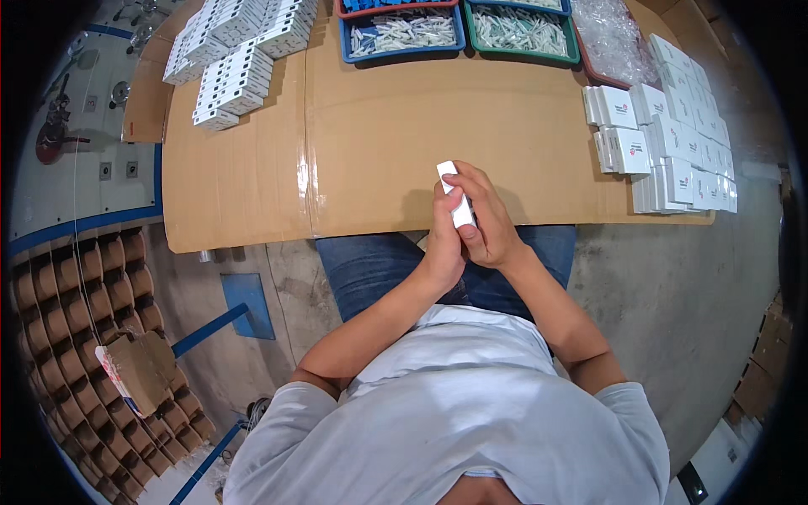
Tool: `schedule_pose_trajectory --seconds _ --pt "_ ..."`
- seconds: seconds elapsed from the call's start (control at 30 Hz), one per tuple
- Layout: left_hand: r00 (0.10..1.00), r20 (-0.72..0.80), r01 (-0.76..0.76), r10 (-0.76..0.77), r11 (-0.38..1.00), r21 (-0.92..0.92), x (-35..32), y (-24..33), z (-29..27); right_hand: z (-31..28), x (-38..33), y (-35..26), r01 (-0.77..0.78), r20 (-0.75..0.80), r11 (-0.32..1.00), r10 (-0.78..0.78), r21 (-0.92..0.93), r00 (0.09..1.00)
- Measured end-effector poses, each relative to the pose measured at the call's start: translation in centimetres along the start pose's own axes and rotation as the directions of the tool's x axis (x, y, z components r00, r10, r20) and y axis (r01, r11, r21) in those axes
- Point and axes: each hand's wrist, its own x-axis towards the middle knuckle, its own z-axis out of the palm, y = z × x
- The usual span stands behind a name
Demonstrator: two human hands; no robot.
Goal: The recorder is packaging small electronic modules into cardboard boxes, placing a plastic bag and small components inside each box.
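Left boxes (235,82), right boxes (627,151) on cardboard (379,143); trays (407,56) between (far side).

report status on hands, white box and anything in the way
Left hand and right hand gripping slim white box. Box by near edge of cardboard tabletop. Trays far side, box stacks left and right, none touching hands.

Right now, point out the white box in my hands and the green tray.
White box (462,214): head view, near end of its upward face.
Green tray (530,58): head view, front wall.
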Motion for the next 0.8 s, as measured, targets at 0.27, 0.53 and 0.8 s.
schedule_pose_trajectory --seconds 0.27,0.53,0.8 --pt "0.999 -0.050 -0.004 0.001 0.999 -0.046 0.0 -0.4 0.3 -0.1 0.0 -0.3 0.027 0.011 0.998 -0.027 -0.050 1.000" --pt "0.998 -0.068 0.005 -0.011 0.997 -0.082 -0.2 -0.9 0.1 0.1 -0.3 -0.6 -0.010 0.015 0.999 0.010 -0.032 1.000" --pt "0.997 -0.064 0.031 -0.037 0.994 -0.104 -0.4 -1.2 0.1 0.1 -0.7 -0.6 -0.048 0.014 0.999 0.048 -0.012 0.999"
